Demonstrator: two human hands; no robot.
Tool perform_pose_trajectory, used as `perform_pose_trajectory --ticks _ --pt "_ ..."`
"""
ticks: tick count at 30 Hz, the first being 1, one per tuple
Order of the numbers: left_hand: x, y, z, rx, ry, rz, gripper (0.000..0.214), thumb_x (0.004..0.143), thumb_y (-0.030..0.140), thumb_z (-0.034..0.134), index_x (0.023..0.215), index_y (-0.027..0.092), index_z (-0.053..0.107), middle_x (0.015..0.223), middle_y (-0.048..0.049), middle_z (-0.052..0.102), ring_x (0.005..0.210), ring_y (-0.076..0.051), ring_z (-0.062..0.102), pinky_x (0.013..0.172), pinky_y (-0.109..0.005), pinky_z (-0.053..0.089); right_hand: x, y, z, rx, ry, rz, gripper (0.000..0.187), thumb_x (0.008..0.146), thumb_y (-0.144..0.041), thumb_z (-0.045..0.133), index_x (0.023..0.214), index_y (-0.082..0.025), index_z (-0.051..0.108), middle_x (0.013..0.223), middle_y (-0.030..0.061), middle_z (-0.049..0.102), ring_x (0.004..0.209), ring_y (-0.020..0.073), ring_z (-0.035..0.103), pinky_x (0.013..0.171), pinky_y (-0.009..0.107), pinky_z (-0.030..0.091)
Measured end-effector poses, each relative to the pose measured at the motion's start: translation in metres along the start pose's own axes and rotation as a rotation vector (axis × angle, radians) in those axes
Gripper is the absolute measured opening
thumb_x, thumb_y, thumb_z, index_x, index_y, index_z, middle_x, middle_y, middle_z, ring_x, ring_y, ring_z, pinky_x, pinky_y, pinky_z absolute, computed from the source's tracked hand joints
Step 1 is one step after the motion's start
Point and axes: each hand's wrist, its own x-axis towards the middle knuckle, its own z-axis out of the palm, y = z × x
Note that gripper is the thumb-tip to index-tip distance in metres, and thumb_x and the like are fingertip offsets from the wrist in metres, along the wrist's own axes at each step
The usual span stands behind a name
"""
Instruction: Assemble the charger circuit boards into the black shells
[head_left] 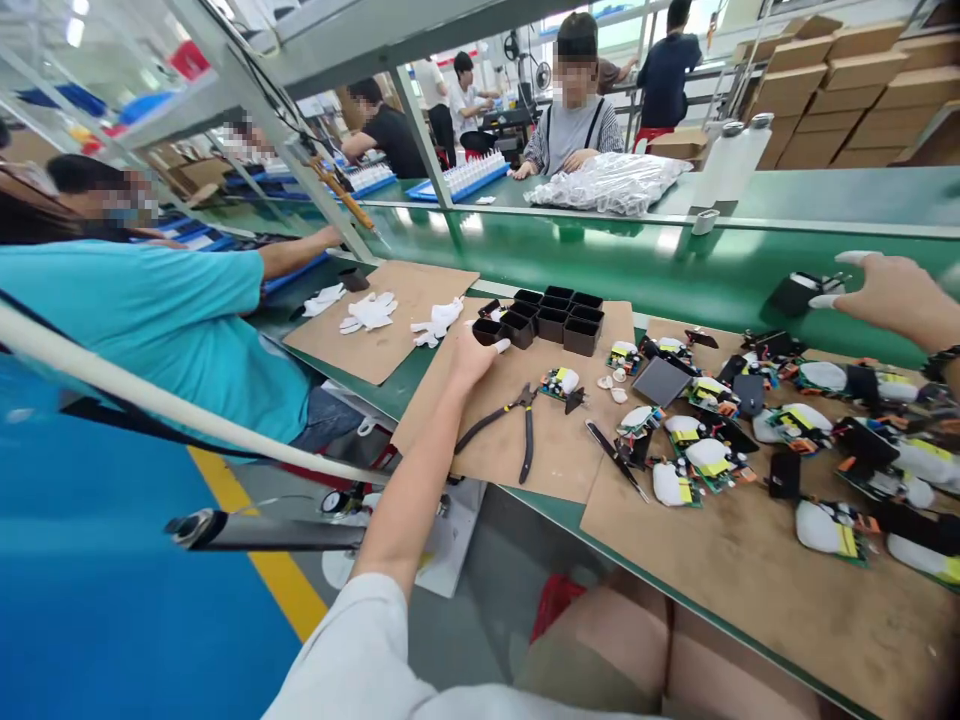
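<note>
Green conveyor belt [637, 270] runs behind a workbench laid with cardboard mats [750, 580], with other workers seated along it. Your left hand [472, 355], its fingertips capped in white cots, likely to keep parts clean, is closed on the nearest black case [487, 332]. That case sits at the corner of a tidy block of black cases [559, 315], grouped within easy reach. Your right hand [892, 295] hovers open with fingers spread, holding nothing, just beside a black part [795, 295] at the belt's edge. Pliers [510, 430] lie untouched on the mat. Circuit boards [705, 460] crowd the right mat, their details blurred, and the frame cuts off your right forearm.
</note>
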Motion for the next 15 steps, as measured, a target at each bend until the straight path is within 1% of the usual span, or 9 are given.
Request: perform_pose_trajectory --ticks 2,3,5,7,9,10,12,14,15 --pt "-0.013 0.006 -0.003 -0.032 0.015 0.010 0.047 0.068 0.011 0.081 0.110 0.010 0.061 0.121 -0.0191 0.073 0.121 -0.034 0.069 0.112 -0.050 0.052 -0.020 -0.002 -0.022 -0.048 -0.069 0.014 0.051 0.069 -0.032 0.081 0.099 0.009 0.078 0.136 0.0364 0.064 0.138 0.0432 0.058 0.081 0.049 0.042" --pt "-0.027 0.011 -0.005 -0.067 0.020 0.028 0.048 0.069 0.011 0.080 0.112 0.012 0.059 0.125 -0.0187 0.071 0.123 -0.032 0.068 0.113 -0.047 0.052 -0.035 -0.004 -0.036 -0.047 -0.076 0.015 0.052 0.072 -0.031 0.078 0.108 0.007 0.078 0.135 0.0329 0.067 0.137 0.0406 0.059 0.082 0.049 0.042" --pt "-0.067 0.023 -0.010 -0.179 -0.014 0.096 0.054 0.070 0.013 0.079 0.118 0.016 0.055 0.132 -0.0156 0.069 0.130 -0.027 0.066 0.116 -0.041 0.050 -0.075 -0.009 -0.066 0.010 -0.015 0.009 0.052 0.080 -0.027 0.074 0.123 0.001 0.074 0.123 0.0241 0.076 0.126 0.0316 0.068 0.085 0.046 0.044" --pt "-0.122 0.034 -0.014 -0.426 -0.187 0.282 0.062 0.069 0.021 0.086 0.123 0.020 0.055 0.133 -0.0138 0.070 0.129 -0.028 0.068 0.114 -0.043 0.052 -0.123 -0.015 -0.093 0.129 0.058 -0.063 0.046 0.087 -0.023 0.072 0.129 -0.003 0.073 0.121 0.0202 0.078 0.113 0.0229 0.074 0.088 0.038 0.049" --pt "-0.181 0.043 -0.015 -0.504 -0.360 0.385 0.064 0.069 0.021 0.088 0.126 0.022 0.058 0.131 -0.0121 0.072 0.129 -0.029 0.068 0.111 -0.042 0.055 -0.173 -0.021 -0.109 0.228 0.043 -0.151 0.039 0.090 -0.020 0.072 0.127 -0.006 0.075 0.119 0.0190 0.079 0.105 0.0190 0.075 0.087 0.033 0.053" --pt "-0.209 0.046 -0.014 -0.486 -0.463 0.388 0.062 0.072 0.018 0.086 0.128 0.023 0.060 0.134 -0.0120 0.072 0.127 -0.028 0.069 0.109 -0.041 0.056 -0.199 -0.023 -0.113 0.259 0.006 -0.155 0.037 0.090 -0.020 0.072 0.125 -0.008 0.076 0.113 0.0171 0.080 0.098 0.0181 0.074 0.085 0.032 0.054" --pt "-0.261 0.049 -0.008 -0.475 -0.640 0.379 0.060 0.074 0.016 0.083 0.130 0.024 0.062 0.133 -0.0116 0.073 0.123 -0.028 0.072 0.106 -0.040 0.058 -0.248 -0.023 -0.110 0.244 -0.076 -0.089 0.036 0.089 -0.021 0.073 0.124 -0.014 0.075 0.104 0.0126 0.081 0.089 0.0185 0.073 0.083 0.034 0.056" --pt "-0.302 0.049 0.002 -0.481 -0.795 0.288 0.059 0.075 0.016 0.081 0.131 0.024 0.064 0.133 -0.0112 0.073 0.124 -0.029 0.071 0.108 -0.042 0.057 -0.292 -0.019 -0.096 0.146 -0.110 0.025 0.043 0.085 -0.027 0.076 0.127 -0.019 0.072 0.102 0.0104 0.079 0.088 0.0227 0.073 0.084 0.038 0.058" --pt "-0.317 0.049 0.006 -0.481 -0.862 0.225 0.060 0.075 0.016 0.081 0.132 0.024 0.064 0.134 -0.0109 0.073 0.126 -0.029 0.070 0.111 -0.044 0.056 -0.311 -0.017 -0.086 0.094 -0.118 0.072 0.046 0.081 -0.028 0.078 0.125 -0.018 0.072 0.099 0.0111 0.079 0.088 0.0265 0.074 0.083 0.041 0.059"
